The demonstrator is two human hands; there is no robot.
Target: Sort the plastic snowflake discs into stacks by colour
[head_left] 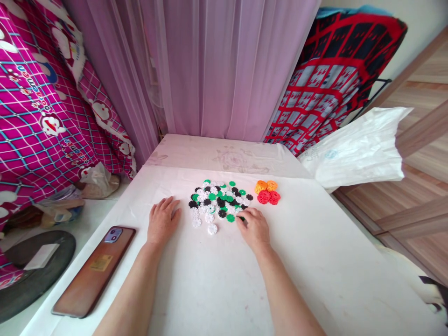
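Notched plastic discs in white, black and green lie in a loose pile (pixel 220 198) on the white table. My left hand (pixel 163 221) rests flat to the left of the pile, its fingers stretched out and holding nothing. At the pile's lower right edge, my right hand (pixel 255 227) has its fingers curled, with thumb and index around a dark green disc (pixel 241 218) that is partly hidden. One white disc (pixel 212 228) lies nearest to me, in front of the pile. Beyond my right hand are sorted stacks of orange discs (pixel 266 186) and red discs (pixel 269 197).
A brown phone (pixel 94 273) lies face down at the table's left side. A white plastic bag (pixel 360 147) stands at the back right edge. Purple curtains (pixel 224 70) hang behind the table (pixel 210 289), with a pink patterned cloth (pixel 52 107) on the left.
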